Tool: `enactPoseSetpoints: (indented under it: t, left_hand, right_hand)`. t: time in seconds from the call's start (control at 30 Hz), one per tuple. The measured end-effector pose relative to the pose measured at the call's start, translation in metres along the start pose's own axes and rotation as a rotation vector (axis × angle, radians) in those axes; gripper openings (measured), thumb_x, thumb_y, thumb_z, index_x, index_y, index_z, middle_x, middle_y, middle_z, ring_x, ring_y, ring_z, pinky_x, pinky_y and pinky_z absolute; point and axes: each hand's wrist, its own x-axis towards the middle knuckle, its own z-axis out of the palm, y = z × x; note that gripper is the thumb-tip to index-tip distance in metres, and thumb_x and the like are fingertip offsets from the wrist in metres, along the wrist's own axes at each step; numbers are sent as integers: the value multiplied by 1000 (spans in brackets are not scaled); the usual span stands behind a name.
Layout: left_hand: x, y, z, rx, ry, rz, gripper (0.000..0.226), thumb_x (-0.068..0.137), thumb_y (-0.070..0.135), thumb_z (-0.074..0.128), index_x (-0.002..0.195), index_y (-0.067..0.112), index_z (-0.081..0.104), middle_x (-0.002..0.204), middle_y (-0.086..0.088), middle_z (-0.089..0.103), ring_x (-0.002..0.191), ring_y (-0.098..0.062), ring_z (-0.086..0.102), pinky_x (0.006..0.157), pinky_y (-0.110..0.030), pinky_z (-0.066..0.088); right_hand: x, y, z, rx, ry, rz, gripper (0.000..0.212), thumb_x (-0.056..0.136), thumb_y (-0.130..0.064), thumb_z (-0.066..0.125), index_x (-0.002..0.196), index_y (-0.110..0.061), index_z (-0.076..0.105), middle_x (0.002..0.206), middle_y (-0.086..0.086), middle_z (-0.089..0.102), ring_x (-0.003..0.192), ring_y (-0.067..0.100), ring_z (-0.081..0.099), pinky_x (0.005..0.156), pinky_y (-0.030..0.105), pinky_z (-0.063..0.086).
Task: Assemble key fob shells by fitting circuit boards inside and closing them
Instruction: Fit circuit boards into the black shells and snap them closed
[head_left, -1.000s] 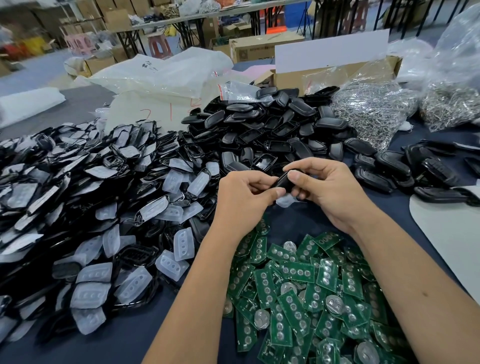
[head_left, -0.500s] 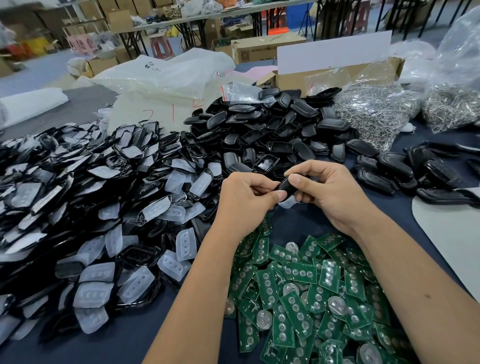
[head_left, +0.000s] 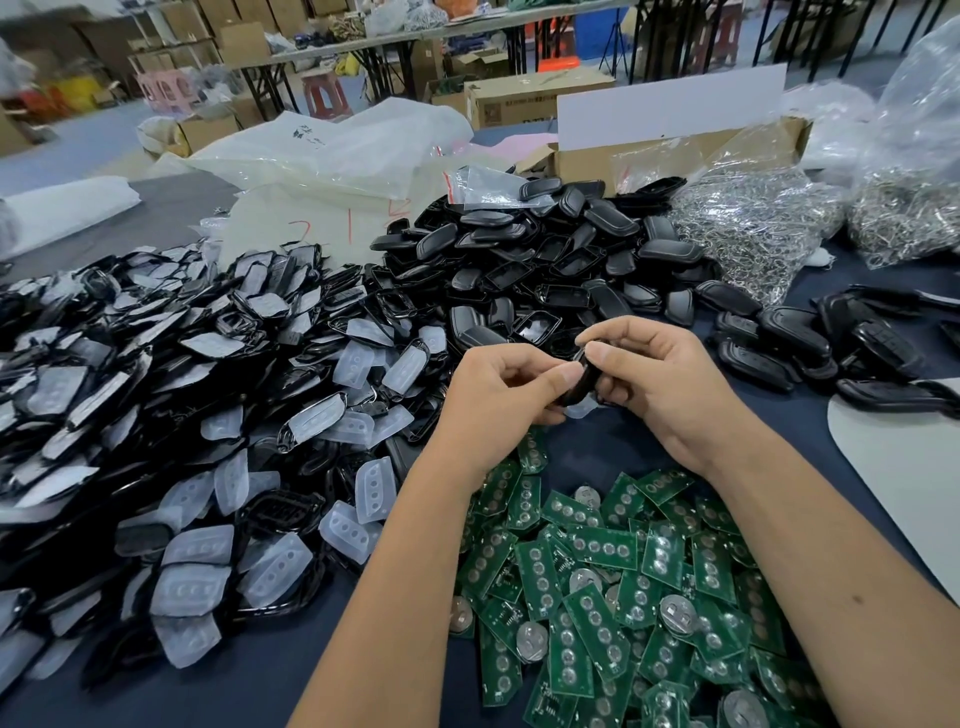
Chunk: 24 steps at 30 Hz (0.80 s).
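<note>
Both hands, left hand (head_left: 498, 395) and right hand (head_left: 670, 384), pinch one black key fob shell (head_left: 581, 384) above the green circuit boards (head_left: 623, 597). Beyond the shell, clear bags (head_left: 753, 223) hold metal rings.

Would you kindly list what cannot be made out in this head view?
- Key fob shell: mostly hidden by left hand and right hand; whether a board sits inside is unseen.
- Circuit boards: pile cut off by the bottom edge.
- Cardboard box print: blurred.

dark table (head_left: 291, 691), shell heaps (head_left: 545, 260), circuit boards (head_left: 623, 587)
</note>
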Motion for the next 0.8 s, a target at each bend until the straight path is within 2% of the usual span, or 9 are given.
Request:
enactPoseSetpoints:
  t: [0.13, 0.23, 0.37, 0.47, 0.63, 0.7, 0.8]
  left_hand:
    - [-2, 1, 4, -102, -9, -31, 10, 88, 6, 80, 96, 1, 76, 90, -18, 77, 80, -21, 75, 69, -28, 61]
    - [-2, 1, 6, -128, 24, -23, 12, 85, 5, 83, 93, 2, 74, 86, -17, 77, 78, -22, 75, 68, -28, 61]
    - [-2, 0, 6, -138, 35, -27, 14, 83, 5, 85, 92, 4, 74, 82, -12, 78, 78, -20, 76, 67, -28, 61]
    - [-3, 0, 6, -151, 36, -31, 15, 83, 3, 84, 95, 3, 75, 82, -12, 77, 78, -19, 76, 68, -29, 61]
    - [-4, 3, 6, -154, 49, -36, 18, 81, 2, 86, 95, 3, 74, 83, -9, 77, 79, -20, 76, 67, -30, 62]
    - [-3, 5, 5, -199, 63, -62, 16, 84, 1, 82, 97, 2, 73, 84, -12, 77, 80, -23, 77, 67, -28, 62]
    - [-1, 6, 1, -309, 123, -139, 16, 89, -4, 75, 102, 4, 72, 98, -24, 75, 81, -28, 78, 69, -29, 63]
  right_hand:
    - [-1, -2, 3, -6, -16, -8, 11, 95, -4, 70, 101, -12, 75, 89, 14, 60, 67, 13, 50, 61, 21, 45]
    - [0, 0, 5, -31, 22, -17, 14, 92, -9, 75, 106, -9, 74, 89, 11, 63, 66, 12, 53, 66, 28, 46]
    - [0, 2, 3, -57, -7, 18, 38, 76, -32, 82, 106, -8, 77, 89, 13, 65, 69, 15, 53, 71, 33, 46]
    - [1, 4, 2, -100, 45, 10, 48, 70, -39, 87, 104, -8, 77, 84, 11, 67, 66, 15, 54, 71, 34, 48]
    - [0, 3, 0, -131, 21, -16, 25, 79, -34, 84, 95, -16, 83, 81, 9, 72, 69, 14, 59, 67, 28, 52]
    - [0, 1, -1, -50, -3, 17, 25, 77, -33, 81, 95, -17, 84, 82, 8, 73, 73, 18, 58, 66, 26, 51]
    - [2, -3, -4, 123, -9, 91, 30, 81, -27, 74, 105, -9, 81, 95, 10, 77, 81, 19, 65, 63, 24, 51]
